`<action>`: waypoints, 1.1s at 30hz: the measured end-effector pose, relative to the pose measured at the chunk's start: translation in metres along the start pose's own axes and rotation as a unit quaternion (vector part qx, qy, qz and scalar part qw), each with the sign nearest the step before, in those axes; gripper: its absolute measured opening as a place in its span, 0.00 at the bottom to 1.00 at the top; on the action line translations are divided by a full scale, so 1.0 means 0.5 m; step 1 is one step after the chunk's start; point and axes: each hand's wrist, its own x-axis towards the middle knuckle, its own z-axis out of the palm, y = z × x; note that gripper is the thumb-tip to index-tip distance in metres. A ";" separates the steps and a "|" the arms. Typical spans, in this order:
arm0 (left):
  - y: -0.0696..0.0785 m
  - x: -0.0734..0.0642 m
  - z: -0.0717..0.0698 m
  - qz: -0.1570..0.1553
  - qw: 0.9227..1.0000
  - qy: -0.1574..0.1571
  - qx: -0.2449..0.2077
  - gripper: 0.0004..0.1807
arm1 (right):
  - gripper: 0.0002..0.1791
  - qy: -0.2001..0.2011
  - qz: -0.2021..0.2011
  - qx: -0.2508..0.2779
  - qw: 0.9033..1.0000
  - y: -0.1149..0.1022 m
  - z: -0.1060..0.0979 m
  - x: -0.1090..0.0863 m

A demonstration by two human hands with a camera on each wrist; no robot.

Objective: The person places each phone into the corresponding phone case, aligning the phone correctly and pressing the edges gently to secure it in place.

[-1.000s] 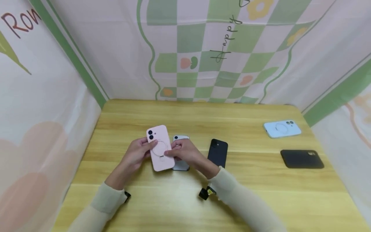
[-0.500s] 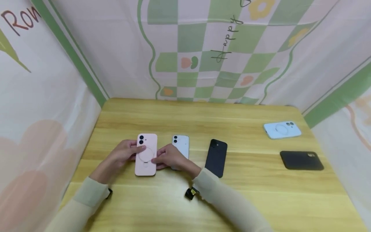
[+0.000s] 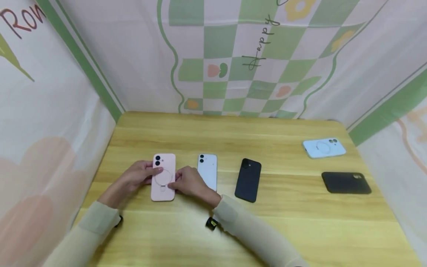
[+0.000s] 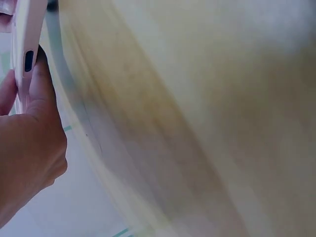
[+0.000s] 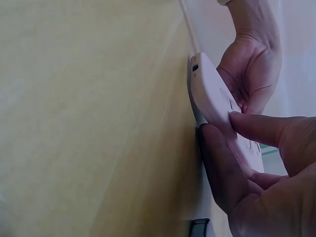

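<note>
A phone in a pink case point(image 3: 163, 194), with a ring on its back and two dark camera lenses, is held between both hands at the left of the table. My left hand point(image 3: 135, 175) grips its left edge, thumb across the back. On the opposite edge, my right hand point(image 3: 191, 181) pinches it, with the thumb near the bottom of the ring. The right wrist view shows the pink case point(image 5: 210, 94) slightly above or on the wood; which one I cannot tell. A white phone point(image 3: 207, 170) lies just right of it, partly behind my right hand.
Right of the white phone lies a black phone point(image 3: 248, 180), back up. Farther right are a light blue cased phone point(image 3: 324, 148) and a black phone case point(image 3: 346, 183). The wooden table point(image 3: 267, 237) meets a patterned cloth backdrop point(image 3: 247, 89) at the back.
Both hands have carried the pink phone leftward and turned it from tilted to nearly straight. The white and black phones are less covered by the right arm.
</note>
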 end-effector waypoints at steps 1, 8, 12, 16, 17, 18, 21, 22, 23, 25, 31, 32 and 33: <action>0.002 0.002 0.001 0.001 1.000 -0.001 0.000 0.25 | 0.11 0.006 -0.008 -0.021 1.000 -0.001 -0.002 0.001; 0.020 0.009 0.003 -0.004 0.999 -0.002 0.032 0.22 | 0.15 0.016 -0.023 -0.086 0.996 -0.010 -0.011 0.003; 0.029 0.008 0.002 -0.009 0.994 0.003 0.107 0.18 | 0.16 0.022 -0.029 -0.101 0.994 -0.014 -0.012 0.004; 0.034 0.006 0.001 -0.019 0.983 0.005 0.182 0.14 | 0.16 0.022 -0.024 -0.095 0.995 -0.013 -0.010 0.002; 0.035 0.006 0.001 -0.020 0.978 0.007 0.206 0.14 | 0.16 0.022 -0.022 -0.091 0.995 -0.012 -0.009 0.001; 0.035 0.005 0.001 -0.017 0.972 0.009 0.236 0.14 | 0.16 0.022 -0.019 -0.086 0.996 -0.011 -0.008 0.000; 0.036 0.004 0.001 0.004 0.940 0.019 0.340 0.18 | 0.17 0.021 -0.013 -0.081 0.996 -0.009 -0.007 -0.002; 0.037 0.003 0.001 0.009 0.929 0.023 0.369 0.19 | 0.17 0.023 -0.014 -0.081 0.996 -0.009 -0.007 -0.002; 0.039 0.002 0.002 0.014 0.919 0.026 0.393 0.20 | 0.17 0.023 -0.014 -0.080 0.996 -0.008 -0.007 -0.003; 0.042 -0.001 0.003 0.018 0.907 0.027 0.419 0.22 | 0.16 0.024 -0.016 -0.076 0.997 -0.008 -0.007 -0.003; 0.053 -0.008 0.005 0.005 0.900 0.023 0.434 0.23 | 0.15 0.018 -0.022 -0.075 0.997 -0.008 -0.007 -0.006; 0.054 -0.008 0.006 0.003 0.899 0.023 0.438 0.23 | 0.15 0.016 -0.021 -0.075 0.997 -0.008 -0.007 -0.007; 0.054 -0.009 0.006 0.002 0.897 0.024 0.441 0.24 | 0.15 0.014 -0.020 -0.074 0.997 -0.010 -0.007 -0.008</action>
